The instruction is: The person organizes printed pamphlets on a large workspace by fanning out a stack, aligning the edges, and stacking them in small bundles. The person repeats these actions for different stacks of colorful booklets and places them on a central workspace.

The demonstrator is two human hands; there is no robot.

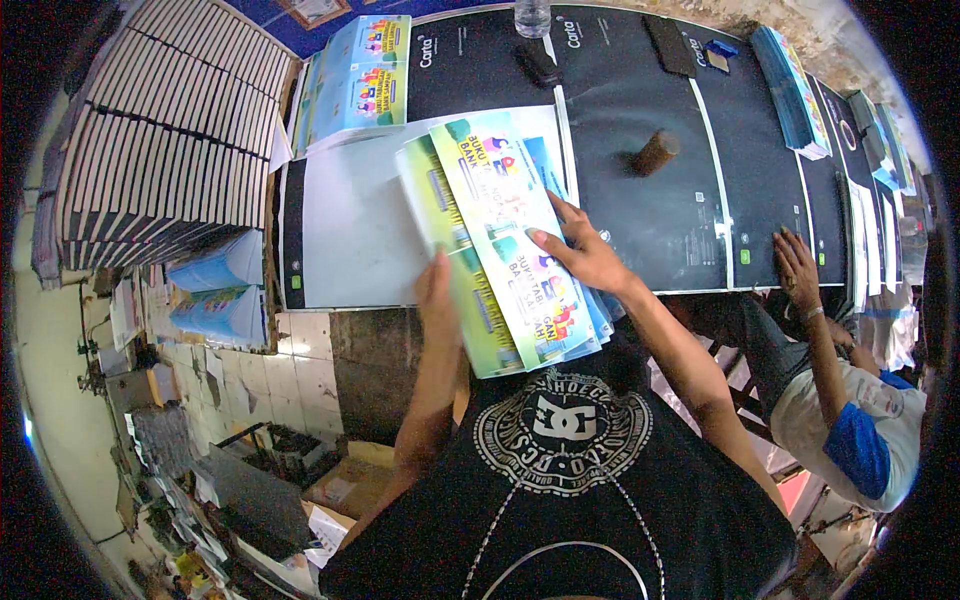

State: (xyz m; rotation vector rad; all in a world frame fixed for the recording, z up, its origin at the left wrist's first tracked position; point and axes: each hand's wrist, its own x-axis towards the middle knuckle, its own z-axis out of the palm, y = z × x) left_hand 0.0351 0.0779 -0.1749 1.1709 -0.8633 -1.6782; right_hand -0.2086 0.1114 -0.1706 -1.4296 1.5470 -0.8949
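Note:
A loose stack of printed sheets, green, yellow and light blue with cartoon figures, is held tilted in front of my chest over the table's near edge. The upper sheets are fanned out of line with those below. My right hand grips the stack's right side, thumb on top and the other fingers mostly underneath. At the left edge is my left hand, smeared by motion, so whether its fingers hold the sheets is unclear. Beneath and beyond the stack, a large white sheet covers part of the black table top.
More printed stacks lie at the far left, beside tall piles of bound blocks. A wooden peg, a clear bottle and a narrow printed stack are on the table. At right, a co-worker's hand rests there.

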